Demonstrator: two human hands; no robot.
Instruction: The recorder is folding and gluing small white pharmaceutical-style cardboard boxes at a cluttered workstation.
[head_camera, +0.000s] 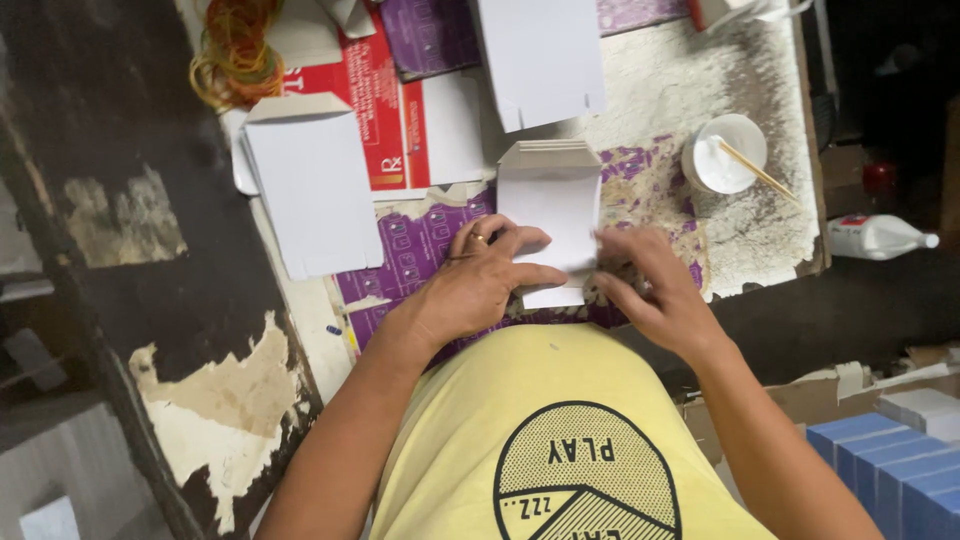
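White card, flat and unprinted, lies under both hands: a stack of folded box blanks (552, 205) at the near edge of the bench (690, 90), its flaps pointing away from the person. The left hand (480, 282) rests on the stack's near left corner, fingers laid flat across the card, a ring on one finger. The right hand (650, 290) is blurred at the stack's near right corner, fingers bent onto the edge; whether it pinches a sheet I cannot tell. To the left lies another pile of white blanks (312, 190), and a third (540, 58) lies farther off. Beneath them are printed purple and red sheets (410, 120). A tangle of rubber bands (232, 50) sits at the far left. Right of the stack stands a small white glue cup (722, 155) with a stick in it, on a crusted, whitish bench top. Beyond the edge lies a white bottle (875, 237), and blue boxes (885, 465) stand at lower right. The floor on the left is dark and patchy.
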